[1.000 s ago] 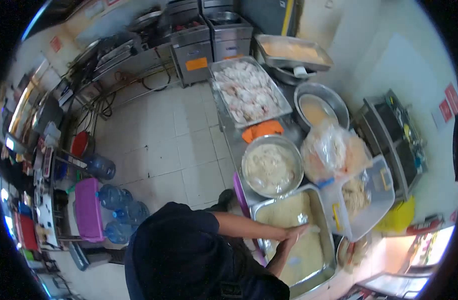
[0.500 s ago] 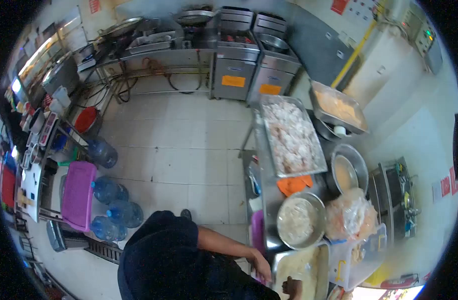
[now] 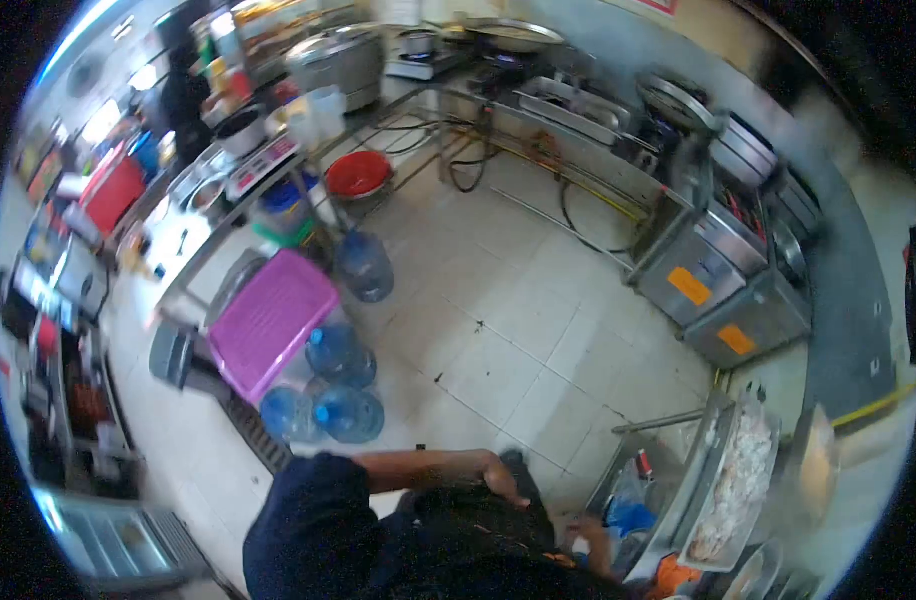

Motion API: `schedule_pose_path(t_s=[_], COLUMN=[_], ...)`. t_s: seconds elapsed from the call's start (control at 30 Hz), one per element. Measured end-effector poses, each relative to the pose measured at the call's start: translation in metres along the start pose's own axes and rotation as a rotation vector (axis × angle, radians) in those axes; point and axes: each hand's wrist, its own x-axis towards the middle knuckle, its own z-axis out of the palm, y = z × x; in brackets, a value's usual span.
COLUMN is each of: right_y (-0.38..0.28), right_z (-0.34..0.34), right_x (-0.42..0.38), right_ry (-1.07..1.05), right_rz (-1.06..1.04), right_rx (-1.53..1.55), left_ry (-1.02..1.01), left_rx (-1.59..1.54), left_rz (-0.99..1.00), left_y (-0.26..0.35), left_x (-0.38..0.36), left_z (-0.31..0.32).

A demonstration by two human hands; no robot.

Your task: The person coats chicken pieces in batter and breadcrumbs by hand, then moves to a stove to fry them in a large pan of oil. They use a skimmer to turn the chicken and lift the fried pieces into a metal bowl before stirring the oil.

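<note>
Kitchen, tiled floor point(image 3: 498, 330); long steel tray point(image 3: 733, 490) of pale pieces runs away beside my right hand point(image 3: 590, 535), nearer than my left hand point(image 3: 503, 478); both grips indistinct, holding nothing visible.

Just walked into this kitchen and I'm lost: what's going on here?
A person in a dark top stands on the tiled floor beside a steel counter. The left hand hangs empty at the waist. The right hand reaches low beside the counter, near a tray of raw chicken pieces. Water jugs stand beside a purple crate.
</note>
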Motion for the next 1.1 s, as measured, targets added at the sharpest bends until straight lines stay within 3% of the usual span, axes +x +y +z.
schedule_pose_path(t_s=[0.07,0.1,0.13,0.23,0.27,0.3,0.33,0.37,0.43,0.5,0.57,0.6,0.67,0.7,0.77,0.87,0.93,0.97,1.03,1.07,1.1], right_y=[0.02,0.034,-0.016,-0.125,-0.158,-0.198,-0.2,-0.267,-0.33,-0.339,-0.371,-0.391,-0.419,-0.42,-0.41,-0.366,-0.367,-0.381,-0.4,-0.388,-0.362], right_z=[-0.025,-0.034,-0.042,-0.066,-0.076,-0.08,-0.078,-0.088,-0.064,-0.06,-0.051,-0.055,-0.073,-0.083,-0.089,-0.088,-0.094,-0.098,-0.11,-0.114,-0.113], right_x=[0.104,0.161,0.157,0.205,0.226,0.24,0.29,0.247,0.273,0.337,0.35,0.351,0.362,0.37,0.378,0.417,0.417,0.417,0.415,0.439,0.482], right_ry=[-0.065,-0.086,-0.037,0.061,0.087,0.101,0.313,0.328,0.34,0.457,0.132,0.155,0.025,0.037,0.198,0.289,0.463,0.474,0.491,0.505,0.501], right_rz=[-0.087,-0.229,-0.138,-0.149,-0.192,-0.212,-0.304,-0.334,-0.117,-0.806,-0.495,-0.493,-0.09,-0.086,0.067,0.047,0.147,0.142,0.104,0.104,-0.022], right_rx=[-0.287,-0.419,-0.516,-0.73,-0.79,-0.814,-0.744,-0.424,-0.167,-0.595,0.229,0.245,0.224,0.238,0.555,0.47,0.793,0.814,0.949,0.966,0.872], left_ry=[0.022,0.106,0.174,0.525,0.705,0.943,1.141,1.285,1.4,1.412,1.371,1.352,1.302,1.276,1.22,1.125,1.089,1.077,1.055,1.053,1.053], left_rx=[0.228,-0.177,-0.593,-0.65,-0.586,-0.651,-0.779,-0.892,-1.017,-1.052,-1.045,-1.039,-1.019,-1.012,-0.969,-0.901,-0.847,-0.815,-0.744,-0.709,-0.673], left_rz=[0.122,0.284,0.389,0.352,0.448,0.351,0.215,0.108,-0.046,-0.142,-0.196,-0.212,-0.23,-0.241,-0.264,-0.28,-0.273,-0.27,-0.252,-0.242,-0.23], left_y=[-0.01,-0.006,0.01,-0.032,-0.098,-0.132,-0.152,-0.168,-0.186,-0.165,-0.143,-0.136,-0.121,-0.116,-0.108,-0.091,-0.072,-0.062,-0.042,-0.031,-0.017], left_x=[-0.02,-0.041,-0.071,-0.12,-0.128,-0.145,-0.164,-0.187,-0.238,-0.262,-0.269,-0.27,-0.27,-0.269,-0.268,-0.261,-0.258,-0.256,-0.249,-0.248,-0.244], left_z=[-0.042,-0.061,-0.09,-0.198,-0.237,-0.272,-0.298,-0.316,-0.332,-0.37,-0.421,-0.449,-0.504,-0.53,-0.582,-0.653,-0.702,-0.727,-0.782,-0.811,-0.839])
